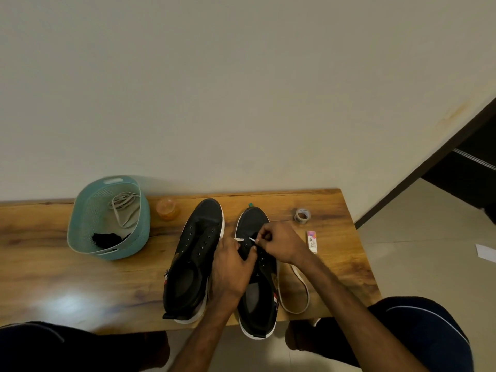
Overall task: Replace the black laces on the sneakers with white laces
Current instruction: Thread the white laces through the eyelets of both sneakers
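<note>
Two black sneakers with white soles stand side by side on the wooden table point(80, 285), toes pointing away from me. The left sneaker point(193, 259) has bare eyelets and no lace. Over the right sneaker point(257, 294), my left hand point(230, 272) pinches one tip of a white lace point(295, 291) near the lower eyelets. My right hand point(279, 242) pinches the lace's other tip just above the eyelets. The rest of that lace loops on the table to the right of the shoe.
A teal basket point(88, 226) at the back left holds another white lace point(123, 208) and a bundle of black laces point(107, 238). An orange cup point(167, 208), a tape roll point(302, 216) and a small Camlin box point(312, 241) lie near the shoes. My knees flank the table's near edge.
</note>
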`<state>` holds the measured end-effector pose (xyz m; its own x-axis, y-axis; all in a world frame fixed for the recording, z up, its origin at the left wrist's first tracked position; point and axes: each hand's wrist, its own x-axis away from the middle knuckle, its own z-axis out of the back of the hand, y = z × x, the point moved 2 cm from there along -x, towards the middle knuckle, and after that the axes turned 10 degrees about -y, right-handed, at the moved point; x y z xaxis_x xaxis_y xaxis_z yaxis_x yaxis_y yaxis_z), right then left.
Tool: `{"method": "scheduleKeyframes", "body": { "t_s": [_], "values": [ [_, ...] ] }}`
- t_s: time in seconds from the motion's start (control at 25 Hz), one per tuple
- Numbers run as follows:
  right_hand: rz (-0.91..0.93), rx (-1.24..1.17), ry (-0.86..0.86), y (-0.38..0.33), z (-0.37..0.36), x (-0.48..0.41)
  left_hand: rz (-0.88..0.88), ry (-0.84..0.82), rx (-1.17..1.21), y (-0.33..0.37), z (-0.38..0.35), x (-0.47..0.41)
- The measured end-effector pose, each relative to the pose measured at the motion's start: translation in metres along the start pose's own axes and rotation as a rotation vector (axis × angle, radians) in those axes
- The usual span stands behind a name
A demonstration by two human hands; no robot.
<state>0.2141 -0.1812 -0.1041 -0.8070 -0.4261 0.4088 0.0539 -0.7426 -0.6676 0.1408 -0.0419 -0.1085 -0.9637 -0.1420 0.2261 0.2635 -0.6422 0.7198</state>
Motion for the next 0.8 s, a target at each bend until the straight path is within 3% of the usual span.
{"method": "scheduleKeyframes", "body": {
  "t_s": [0.16, 0.4, 0.68, 0.8],
  "values": [
    [0.006, -0.005, 0.01, 0.002, 0.001, -0.002, 0.003, 0.027, 0.053, -0.002, -0.003, 0.0],
    [0.044, 0.263, 0.026, -0.002, 0.0, -0.006, 0.023, 0.026, 0.055, -0.001, 0.001, 0.001],
    [0.135, 0.182, -0.012, -0.001, -0.008, -0.008, 0.041, 0.01, 0.106, -0.01, 0.002, 0.003],
    [0.138, 0.036, -0.016, 0.005, -0.011, -0.011, 0.034, 0.023, 0.146, -0.012, -0.002, 0.004]
  ]
}}
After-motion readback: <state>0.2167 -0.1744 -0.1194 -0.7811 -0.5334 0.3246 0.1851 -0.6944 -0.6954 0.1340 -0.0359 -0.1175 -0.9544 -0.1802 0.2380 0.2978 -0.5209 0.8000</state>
